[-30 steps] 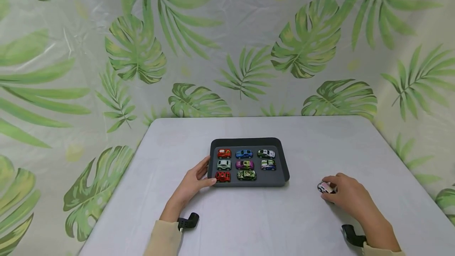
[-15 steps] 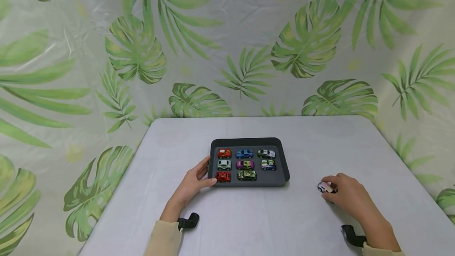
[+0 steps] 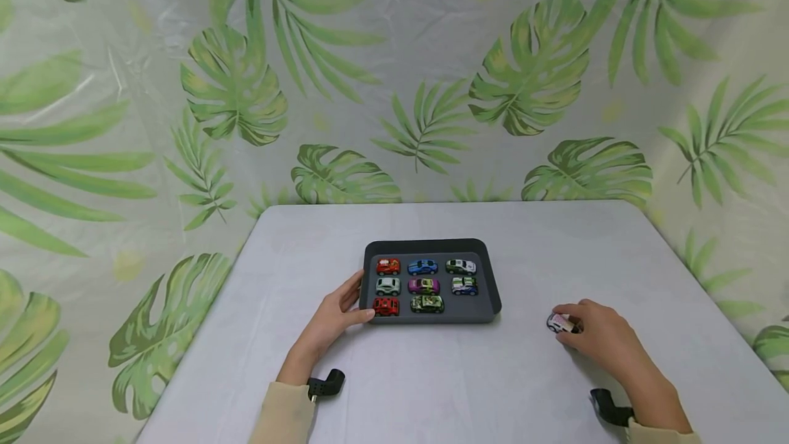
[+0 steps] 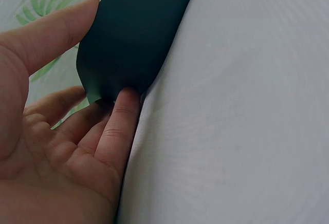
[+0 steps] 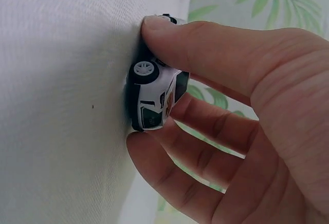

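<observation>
A dark grey tray (image 3: 456, 317) lies on the white table, with several toy cars set out inside it in three rows. My left hand (image 3: 333, 312) grips its near left corner, thumb on the front rim and fingers along the left wall. The left wrist view shows the fingertips against the dark tray wall (image 4: 139, 23). To the right of the tray, my right hand (image 3: 600, 334) pinches a white toy car (image 3: 559, 323) between thumb and fingers. In the right wrist view this toy car (image 5: 157, 88) is low at the tabletop, and the thumb covers part of its side.
In the tray's front row, a red car (image 3: 386, 306) and a green camouflage car (image 3: 427, 303) leave bare tray floor at the right. The white tablecloth (image 3: 456, 382) spreads around the tray. Behind the table hangs a leaf-patterned curtain (image 3: 437, 33).
My right hand and the white toy car have shifted slightly to the left. The left hand and the tray stay in place.
</observation>
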The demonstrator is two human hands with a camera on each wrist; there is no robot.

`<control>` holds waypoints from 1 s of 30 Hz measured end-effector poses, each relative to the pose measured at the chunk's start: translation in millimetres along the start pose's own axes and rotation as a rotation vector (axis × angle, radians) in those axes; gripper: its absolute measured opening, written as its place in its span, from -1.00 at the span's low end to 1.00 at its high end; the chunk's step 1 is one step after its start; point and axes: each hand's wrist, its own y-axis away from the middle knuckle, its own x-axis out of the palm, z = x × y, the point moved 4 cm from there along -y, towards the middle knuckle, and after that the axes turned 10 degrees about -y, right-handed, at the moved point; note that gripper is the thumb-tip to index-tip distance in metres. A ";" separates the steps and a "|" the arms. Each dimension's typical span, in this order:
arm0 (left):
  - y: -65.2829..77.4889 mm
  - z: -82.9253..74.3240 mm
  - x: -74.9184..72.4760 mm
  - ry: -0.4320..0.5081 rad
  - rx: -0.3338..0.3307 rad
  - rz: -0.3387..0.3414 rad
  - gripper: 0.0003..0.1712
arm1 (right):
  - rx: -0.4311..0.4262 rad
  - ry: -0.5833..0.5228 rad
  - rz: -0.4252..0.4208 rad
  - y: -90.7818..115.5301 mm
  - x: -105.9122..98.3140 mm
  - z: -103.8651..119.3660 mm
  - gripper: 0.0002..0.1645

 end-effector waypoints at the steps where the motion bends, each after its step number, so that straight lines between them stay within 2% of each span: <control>1: 0.3 0.2 0.0 -0.001 -0.001 0.002 0.07 | 0.000 0.001 0.001 -0.4 0.2 0.2 -0.43; 8: -0.1 1.0 0.5 -0.005 -0.005 0.002 0.07 | -0.010 0.020 -0.010 -4.1 -0.9 4.3 -0.46; 30: -1.6 1.4 -0.1 -0.001 -0.008 -0.001 0.06 | -0.159 0.069 -0.093 -21.4 -10.5 37.4 -0.53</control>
